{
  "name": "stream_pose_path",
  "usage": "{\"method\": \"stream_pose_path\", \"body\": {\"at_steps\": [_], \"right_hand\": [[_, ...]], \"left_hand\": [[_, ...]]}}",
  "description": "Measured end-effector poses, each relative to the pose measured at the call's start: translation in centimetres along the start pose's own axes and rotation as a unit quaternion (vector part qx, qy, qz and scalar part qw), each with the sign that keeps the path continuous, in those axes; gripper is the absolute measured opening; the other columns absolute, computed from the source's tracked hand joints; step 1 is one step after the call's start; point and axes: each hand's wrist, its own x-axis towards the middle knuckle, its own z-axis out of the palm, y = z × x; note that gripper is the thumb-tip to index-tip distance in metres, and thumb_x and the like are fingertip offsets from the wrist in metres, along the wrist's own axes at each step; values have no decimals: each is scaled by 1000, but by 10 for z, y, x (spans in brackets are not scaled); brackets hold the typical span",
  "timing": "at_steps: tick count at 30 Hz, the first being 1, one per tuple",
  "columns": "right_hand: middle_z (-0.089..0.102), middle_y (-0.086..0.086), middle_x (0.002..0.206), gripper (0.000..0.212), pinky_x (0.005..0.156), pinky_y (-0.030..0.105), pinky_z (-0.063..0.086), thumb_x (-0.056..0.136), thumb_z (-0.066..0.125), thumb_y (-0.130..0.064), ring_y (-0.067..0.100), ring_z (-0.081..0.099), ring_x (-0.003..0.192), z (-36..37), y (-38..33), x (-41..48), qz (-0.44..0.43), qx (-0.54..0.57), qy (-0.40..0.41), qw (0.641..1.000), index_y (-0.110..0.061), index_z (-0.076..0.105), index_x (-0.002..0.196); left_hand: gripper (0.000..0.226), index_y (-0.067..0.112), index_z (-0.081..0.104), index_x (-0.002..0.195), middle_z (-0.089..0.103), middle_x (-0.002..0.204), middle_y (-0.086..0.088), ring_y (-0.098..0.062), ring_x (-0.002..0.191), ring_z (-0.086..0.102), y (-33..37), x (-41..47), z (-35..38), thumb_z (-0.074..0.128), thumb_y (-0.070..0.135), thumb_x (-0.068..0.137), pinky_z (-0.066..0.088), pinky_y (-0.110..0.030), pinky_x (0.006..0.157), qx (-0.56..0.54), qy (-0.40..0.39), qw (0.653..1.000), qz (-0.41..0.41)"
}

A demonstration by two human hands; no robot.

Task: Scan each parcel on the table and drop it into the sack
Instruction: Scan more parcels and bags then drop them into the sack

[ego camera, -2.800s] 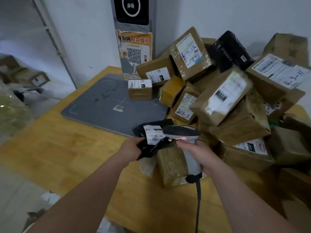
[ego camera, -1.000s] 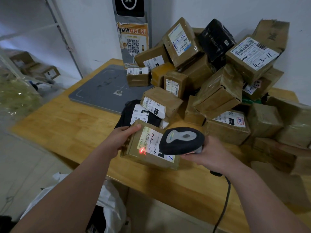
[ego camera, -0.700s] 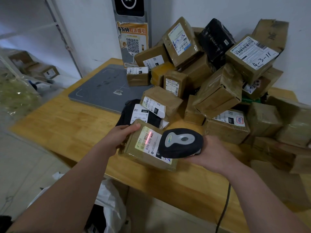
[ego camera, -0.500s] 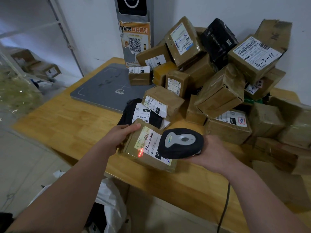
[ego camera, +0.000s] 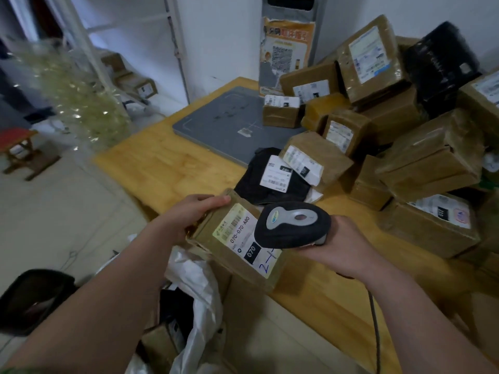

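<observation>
Left hand (ego camera: 189,215) gripping the parcel (ego camera: 232,247), right hand (ego camera: 344,247) clasping the scanner (ego camera: 293,225), we should release only squarely above the sack (ego camera: 201,290).

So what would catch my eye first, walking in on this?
Probably the heap of brown taped parcels crowding the right side of the wooden table. Next, at the near edge, the left hand grips a labelled parcel while the right hand holds a black scanner over its label. A white sack gapes below the table's edge.
</observation>
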Motion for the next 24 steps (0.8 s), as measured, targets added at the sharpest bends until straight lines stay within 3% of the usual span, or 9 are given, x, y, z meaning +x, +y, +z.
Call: {"method": "stream_pose_path", "body": {"at_steps": [4,7,10,14,18,21,24], "right_hand": [[70,-28,80,40,65,12,50,68,86,-15,-8,65,82,31,-27,16,-31,38,-56,997,-43,65,88],[71,-18,73,33,55,12,46,70,84,-10,-6,64,67,59,-37,30,-13,54,-95,994,-33,69,88],[63,-16,55,14,49,12,43,73,81,-12,-4,58,53,87,-42,42,0,33,-139,990,-19,71,80],[58,-22,48,20,45,10,38,74,80,-14,-7,56,49,124,-49,56,20,15,-177,984,-24,64,68],[68,-6,71,12,56,24,48,74,79,-21,8,64,69,156,-49,72,47,-19,-192,980,-17,70,81],[68,-4,85,17,66,26,50,78,77,-25,10,63,80,181,-51,85,66,-25,-219,973,-17,69,91],[65,-9,84,14,61,22,46,81,75,-27,7,61,79,213,-49,99,81,-21,-243,966,-25,63,87]], "left_hand": [[87,8,66,112,72,101,-18,-35,91,70,-31,-25,-56,84,63,47,56,-44,82,-13,33,999,-39],[110,7,65,114,71,107,-19,-37,98,68,-66,-45,-97,87,68,26,53,-46,88,-52,83,992,-76],[101,13,68,111,72,105,-15,-35,100,68,-103,-60,-125,87,68,29,52,-50,92,-76,158,978,-113],[68,12,66,109,69,101,-12,-30,90,68,-153,-66,-138,82,57,60,56,-38,73,-72,284,942,-163],[55,18,60,108,62,101,-3,-23,91,58,-202,-64,-137,78,52,68,48,-35,79,6,394,901,-180],[88,20,60,119,63,110,-8,-29,100,59,-236,-54,-136,69,68,46,52,-40,86,34,410,881,-231],[94,13,50,133,50,127,-16,-33,110,54,-264,-35,-132,74,60,56,50,-39,84,26,413,868,-273]]}}
